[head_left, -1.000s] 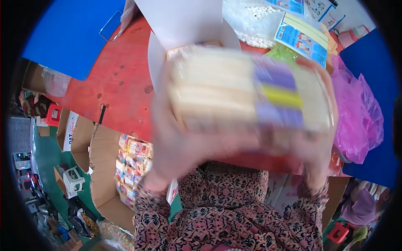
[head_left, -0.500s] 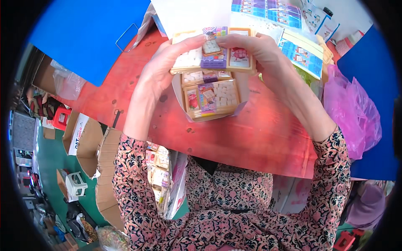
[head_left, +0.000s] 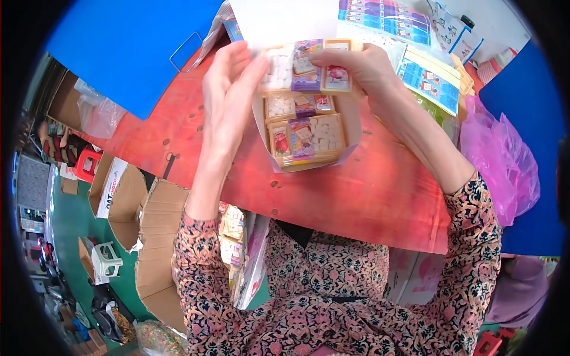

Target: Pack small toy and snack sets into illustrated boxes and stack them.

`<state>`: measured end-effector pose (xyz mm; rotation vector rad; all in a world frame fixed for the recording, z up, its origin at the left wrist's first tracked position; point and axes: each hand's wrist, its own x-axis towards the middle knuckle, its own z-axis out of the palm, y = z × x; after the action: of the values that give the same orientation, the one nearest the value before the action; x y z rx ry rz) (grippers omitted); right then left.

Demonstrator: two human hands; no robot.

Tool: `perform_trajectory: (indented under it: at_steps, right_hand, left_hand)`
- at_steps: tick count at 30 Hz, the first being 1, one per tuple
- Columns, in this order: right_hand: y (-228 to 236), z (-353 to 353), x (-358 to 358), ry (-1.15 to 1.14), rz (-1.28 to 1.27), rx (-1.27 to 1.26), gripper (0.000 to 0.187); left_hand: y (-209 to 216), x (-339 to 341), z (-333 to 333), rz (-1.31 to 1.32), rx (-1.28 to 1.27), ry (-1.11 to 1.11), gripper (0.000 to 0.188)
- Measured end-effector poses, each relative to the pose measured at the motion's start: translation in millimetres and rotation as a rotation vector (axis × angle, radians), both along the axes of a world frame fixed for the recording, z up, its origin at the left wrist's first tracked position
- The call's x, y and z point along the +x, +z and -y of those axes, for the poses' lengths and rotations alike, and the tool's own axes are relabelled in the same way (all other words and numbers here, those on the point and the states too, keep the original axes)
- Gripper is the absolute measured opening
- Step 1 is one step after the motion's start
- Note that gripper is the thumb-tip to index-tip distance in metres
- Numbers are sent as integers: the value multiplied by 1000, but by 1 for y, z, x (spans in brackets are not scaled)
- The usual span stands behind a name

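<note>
A clear-lidded pack (head_left: 307, 62) of small white pieces, with a purple label and a red fruit picture, is at the far end of an open white box (head_left: 349, 133). My right hand (head_left: 367, 66) grips its right end, thumb on top. Beside its left end is my left hand (head_left: 230, 86), its fingers apart; whether they still touch the pack I cannot tell. In the near part of the box lies another such pack (head_left: 307, 139), label up. Between the two, a further pack (head_left: 297, 105) is partly covered.
The box stands on a red table (head_left: 237, 184). A pink plastic bag (head_left: 499, 157) and blue printed sheets (head_left: 428, 80) are to the right. Below the table's left edge are cardboard boxes (head_left: 160, 228) and a carton of more packs (head_left: 233, 237). Blue panels (head_left: 130, 53) flank the table.
My left hand has come off the top of the pack and turned, its fingers now apart. My right hand keeps its grip; the pack sits slightly further right, lined up over the box.
</note>
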<state>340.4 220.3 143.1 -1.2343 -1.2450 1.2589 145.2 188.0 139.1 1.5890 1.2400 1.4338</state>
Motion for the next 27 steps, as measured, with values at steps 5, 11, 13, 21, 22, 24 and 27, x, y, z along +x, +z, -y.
perform_trajectory:
  at_steps: [5, 11, 13, 21, 22, 24, 27]
  right_hand:
    - [-9, -5, -24, -51, 183, -9, 38]
    - [-11, -6, -29, 51, 2, -150, 34]
    - [-10, -4, -30, 64, -61, -202, 37]
    - [-14, -11, -24, 100, -37, -339, 42]
    - [-16, -12, -24, 145, -82, -333, 40]
    - [-17, -12, -25, 189, -130, -326, 38]
    - [-23, -11, -23, 199, -186, -359, 37]
  left_hand:
    - [-40, -25, 11, -397, 77, 153, 57]
    - [-50, -31, 17, 83, -225, -26, 57]
    - [-50, -33, 18, 74, -191, -43, 55]
    - [-20, -12, 11, -723, 409, 46, 49]
    - [-15, -7, 6, -789, 369, -83, 49]
    - [-17, 1, -2, -958, 511, -184, 57]
    - [-31, 11, -20, -1048, 580, -144, 63]
